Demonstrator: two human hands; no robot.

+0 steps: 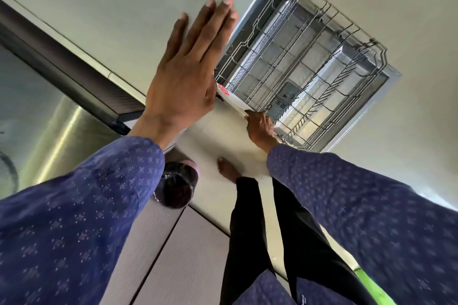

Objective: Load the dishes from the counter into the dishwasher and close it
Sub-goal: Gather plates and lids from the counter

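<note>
The left hand (184, 79) lies flat with straight fingers on the pale grey counter (111, 7), near its front edge above the open dishwasher. The right hand (261, 129) reaches down and pinches the rim of a white plate with red markings (231, 98) at the near corner of the pulled-out grey wire dishwasher rack (309, 69); the plate touches the rack's edge. A dark round glass (177, 184) stands at the counter's front edge, beside the left blue patterned sleeve (74, 218).
</note>
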